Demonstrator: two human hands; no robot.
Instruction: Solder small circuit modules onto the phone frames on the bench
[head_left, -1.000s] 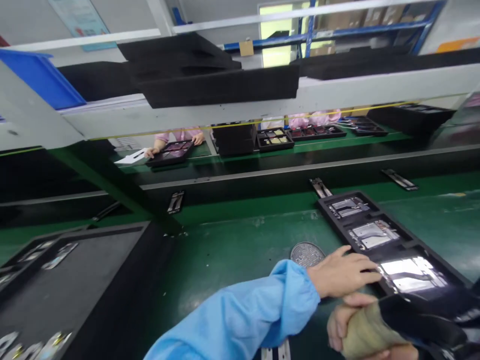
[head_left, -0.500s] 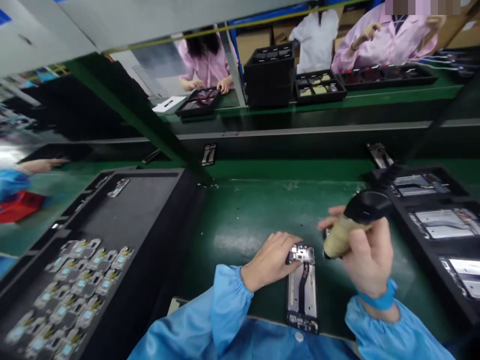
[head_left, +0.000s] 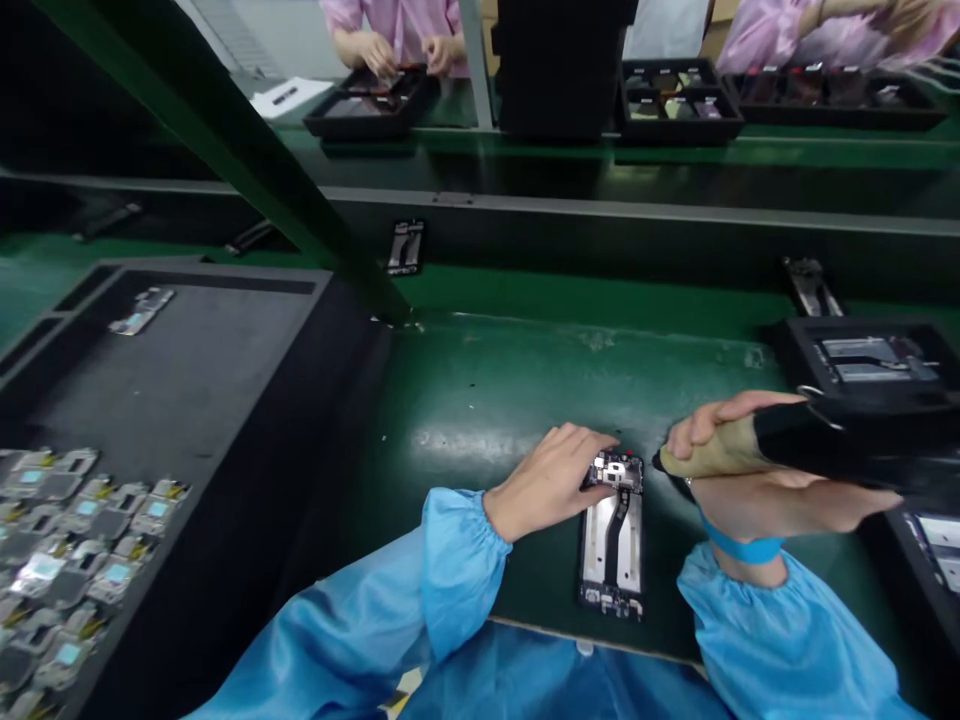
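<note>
A phone frame [head_left: 613, 540] lies lengthwise on the green mat [head_left: 525, 400] in front of me. My left hand [head_left: 551, 480] rests on its left side near the top end, fingers touching the frame. My right hand [head_left: 765, 480] grips an electric screwdriver [head_left: 787, 455], held almost level, with its tan-wrapped nose just right of the frame's top corner. Both arms wear blue sleeves.
A large black tray [head_left: 187, 380] at the left holds several small parts [head_left: 82, 530] near its front. A black tray [head_left: 870, 365] with more phone frames stands at the right. Loose frames [head_left: 406, 246] lie on the conveyor behind. People in pink work on the far side.
My view has dropped towards the bench. The screwdriver has swung from upright to nearly level, its nose closer to the frame's top. My left hand stays on the frame.
</note>
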